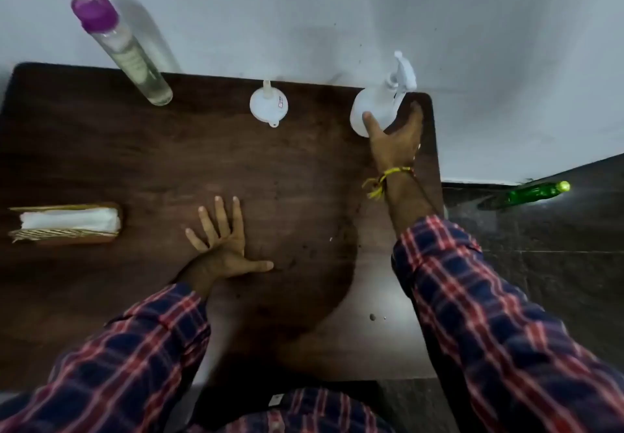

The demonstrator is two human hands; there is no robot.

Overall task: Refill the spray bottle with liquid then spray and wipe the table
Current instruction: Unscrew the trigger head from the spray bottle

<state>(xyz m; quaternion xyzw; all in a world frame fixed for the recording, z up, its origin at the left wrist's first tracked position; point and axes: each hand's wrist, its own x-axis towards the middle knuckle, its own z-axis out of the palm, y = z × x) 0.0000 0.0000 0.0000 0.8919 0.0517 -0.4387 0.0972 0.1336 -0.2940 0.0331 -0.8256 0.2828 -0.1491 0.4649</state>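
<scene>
A white spray bottle stands at the far right corner of the dark wooden table. My right hand wraps round its body, thumb on the left side and fingers on the right. My left hand lies flat on the table near the middle, fingers spread. A white funnel sits mouth down at the table's far edge. A tall clear bottle with a purple cap holding pale liquid stands at the far left. A holder with white tissues rests at the left edge.
A grey wall runs right behind the table's far edge. A green bottle stands on the dark floor to the right of the table. Small crumbs dot the lighter tabletop patch at the front right.
</scene>
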